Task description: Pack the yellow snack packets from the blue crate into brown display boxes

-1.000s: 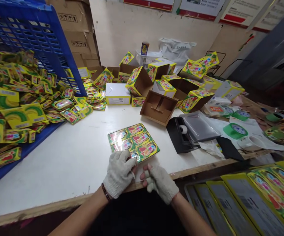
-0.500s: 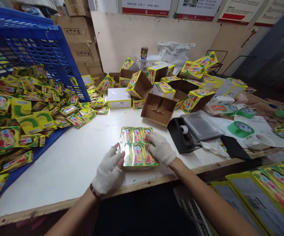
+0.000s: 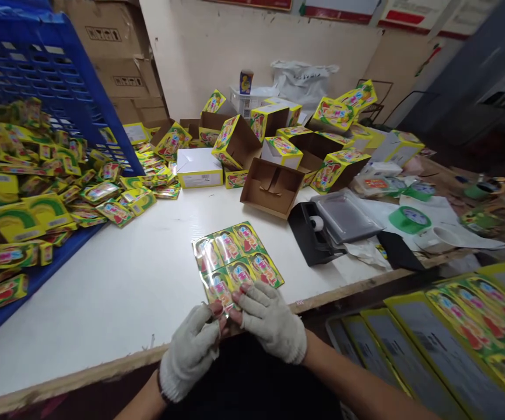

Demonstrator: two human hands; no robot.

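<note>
Hands at the near edge of the white table [image 3: 116,291]: left hand [image 3: 191,350] and right hand [image 3: 272,321], both gloved, pinch the near edge of a flat wrapped pack [image 3: 237,262] of six small boxes, apparently shrink-wrapped. Blue crate [image 3: 81,87] stands left.

Near edge of the wrapped pack [image 3: 237,259] covered by both gloved hands, left hand [image 3: 190,353] and right hand [image 3: 273,319]; whatever the fingers [image 3: 252,291] pinch there hidden between them. Blue crate [image 3: 60,76] cut off at top and left edges. Small packets [image 3: 20,192] spilling from it smeared toward the left border, print unreadable. Flat yellow sheets [image 3: 462,332] clipped at the bottom right corner. Small upright object [image 3: 246,81] by the wall, perhaps a carton, too small to tell.
</note>
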